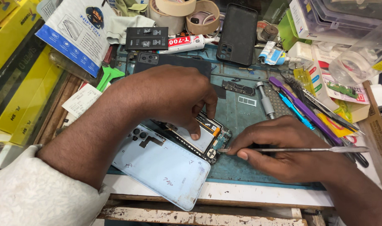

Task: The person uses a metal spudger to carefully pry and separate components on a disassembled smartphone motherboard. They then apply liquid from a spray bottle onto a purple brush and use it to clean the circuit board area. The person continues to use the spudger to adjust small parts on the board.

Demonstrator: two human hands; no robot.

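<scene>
An opened phone (207,140) lies on the teal work mat (241,113), its battery and circuit board exposed. My left hand (170,98) presses down on it, thumb on the battery. My right hand (283,148) grips a thin metal spudger (299,149), whose tip touches the board at the phone's right corner. A pale blue back cover (161,165) lies inside-up just in front of the phone, partly under my left forearm.
A black phone case (238,33) and tape rolls (187,12) sit at the back. A screwdriver (265,100), purple and blue pry tools (304,111) and tweezers lie at right. Yellow boxes (19,79) stack at left. A glue tube (187,42) lies behind.
</scene>
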